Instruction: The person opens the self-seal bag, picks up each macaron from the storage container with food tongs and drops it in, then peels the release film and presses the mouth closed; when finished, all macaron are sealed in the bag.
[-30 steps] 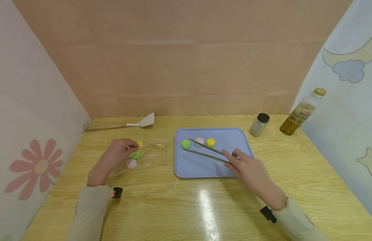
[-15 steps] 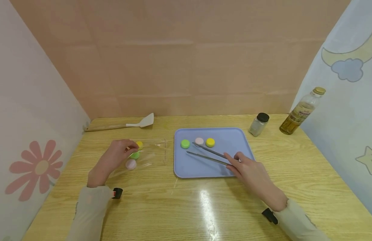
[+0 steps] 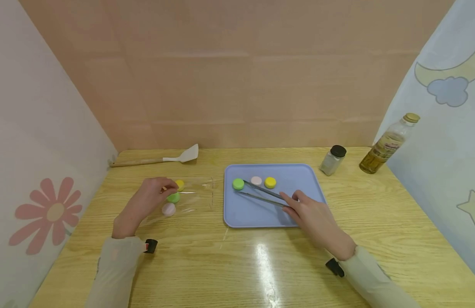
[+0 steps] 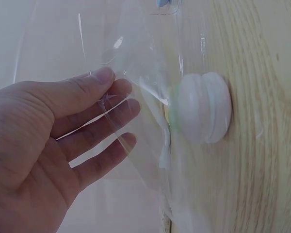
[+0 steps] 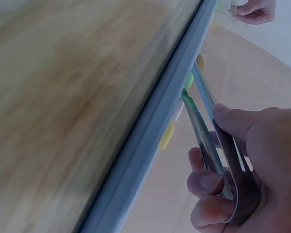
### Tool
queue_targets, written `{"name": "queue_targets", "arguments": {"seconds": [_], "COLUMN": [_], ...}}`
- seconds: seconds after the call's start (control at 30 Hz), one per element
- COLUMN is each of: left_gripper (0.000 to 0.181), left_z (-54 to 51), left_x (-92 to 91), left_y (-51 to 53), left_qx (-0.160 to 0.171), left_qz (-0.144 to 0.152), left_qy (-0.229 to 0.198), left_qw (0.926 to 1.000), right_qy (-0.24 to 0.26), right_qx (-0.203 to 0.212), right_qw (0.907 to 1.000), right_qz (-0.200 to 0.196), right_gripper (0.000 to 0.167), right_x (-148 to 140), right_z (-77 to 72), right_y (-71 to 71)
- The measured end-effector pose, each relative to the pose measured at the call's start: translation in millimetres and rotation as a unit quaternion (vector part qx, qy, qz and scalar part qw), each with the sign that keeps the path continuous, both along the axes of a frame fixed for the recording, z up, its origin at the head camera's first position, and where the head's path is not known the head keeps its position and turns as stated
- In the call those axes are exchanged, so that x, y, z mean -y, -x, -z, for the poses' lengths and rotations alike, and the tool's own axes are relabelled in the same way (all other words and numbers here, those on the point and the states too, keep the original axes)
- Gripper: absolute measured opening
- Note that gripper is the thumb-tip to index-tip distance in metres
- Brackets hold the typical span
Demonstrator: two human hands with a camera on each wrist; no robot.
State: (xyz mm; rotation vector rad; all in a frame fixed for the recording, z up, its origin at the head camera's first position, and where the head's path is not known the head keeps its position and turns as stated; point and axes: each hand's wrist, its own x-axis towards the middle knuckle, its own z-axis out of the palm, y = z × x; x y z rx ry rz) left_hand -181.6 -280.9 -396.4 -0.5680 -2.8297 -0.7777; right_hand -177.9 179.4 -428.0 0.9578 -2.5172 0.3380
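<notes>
Beyond your left grip [image 3: 146, 196], a white-bladed, wooden-handled spatula [image 3: 139, 162] lies on the wood-grain tabletop [image 3: 199, 261]. Your left grip is clamped, thumb against index finger, on a clear plastic bag [image 3: 200, 199], which extends to the right of it. Just right of this grip are a round yellow macaron [image 3: 179, 185], a round green macaron [image 3: 173, 198] and, nearest you, a round pale-pink macaron [image 3: 169, 209]; whether they sit inside the bag cannot be determined.

Forward and left of your right grip [image 3: 316, 220], a rectangular blue tray [image 3: 252, 216] carries a second green macaron [image 3: 238, 184], a second pale-pink macaron [image 3: 256, 181] and a second yellow macaron [image 3: 270, 182]. Your right grip is clamped on slim metal tongs [image 3: 264, 190]; their tips are apart, at the second green macaron. Contact cannot be confirmed. Beyond your right grip stands a black-capped clear jar [image 3: 331, 162]; farther right, a gold-capped glass bottle [image 3: 383, 149] of amber liquid.
</notes>
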Motion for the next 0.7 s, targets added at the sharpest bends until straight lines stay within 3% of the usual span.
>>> {"name": "queue_targets", "arguments": {"seconds": [0.7], "left_gripper": [0.009], "left_z": [-5.1], "left_x": [-1.3], "left_y": [-3.1], "left_qx": [0.005], "left_qz": [-0.001], "left_qy": [-0.001], "left_qw": [1.0000], "right_qy": [0.004], "right_qx": [-0.045], "right_qw": [0.9988], "right_qz": [-0.017], "right_gripper": [0.035], "right_x": [10.1], "right_z": [-0.1], "right_y": [4.7]}}
